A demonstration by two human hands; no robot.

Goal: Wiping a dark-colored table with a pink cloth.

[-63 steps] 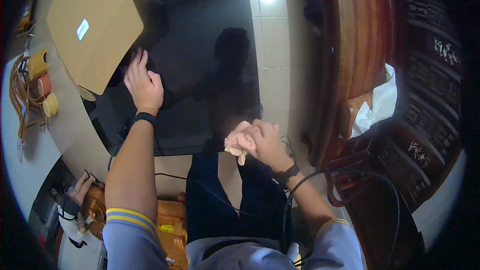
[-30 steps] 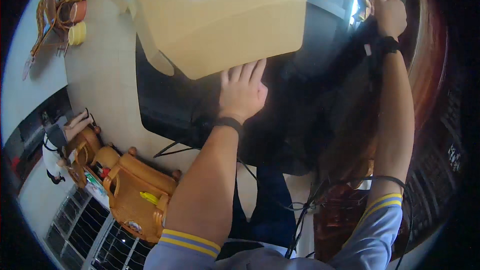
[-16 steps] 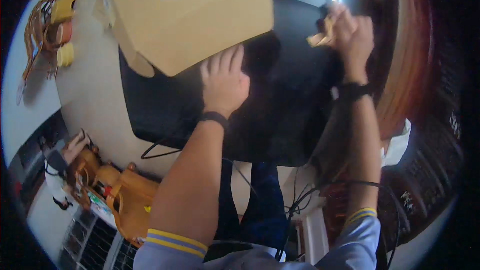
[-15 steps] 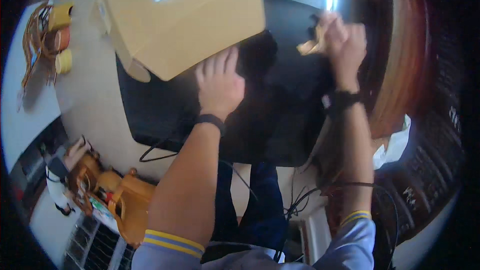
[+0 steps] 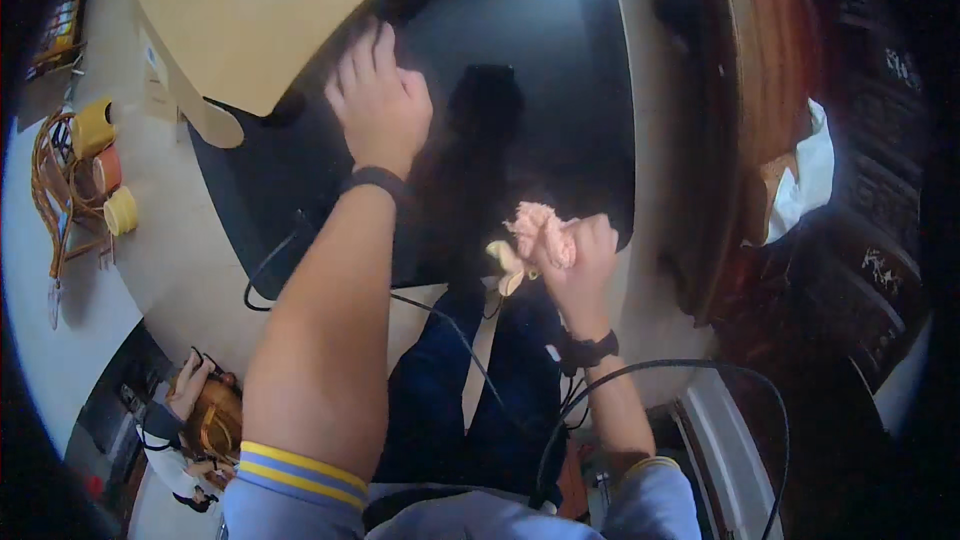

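Note:
My right hand [image 5: 583, 265] is closed around a fluffy pink cloth [image 5: 540, 233], at the near edge of a glossy black tabletop [image 5: 570, 110]. Pale yellow flaps [image 5: 508, 265] stick out beside the cloth; I cannot make out whether they belong to it. My left hand [image 5: 382, 105] has its fingers stretched out over the tabletop, holding nothing. Its fingertips reach the near right edge of a large tan box-like piece [image 5: 290, 20] with a white label. Whether they touch that edge or only the black surface, I cannot tell.
A black cable [image 5: 680, 364] loops over my right forearm. Brown wooden furniture [image 5: 740, 130] stands to the right, with a white sheet [image 5: 805, 175] lying by it. At left are a rattan stand [image 5: 55, 190] and several small pots [image 5: 121, 211]. Another person [image 5: 170, 440] sits at lower left.
My right hand has come from the far right of the tabletop to its near edge, with the cloth. The view has shifted; the tan piece appears farther left, my left hand still near its edge.

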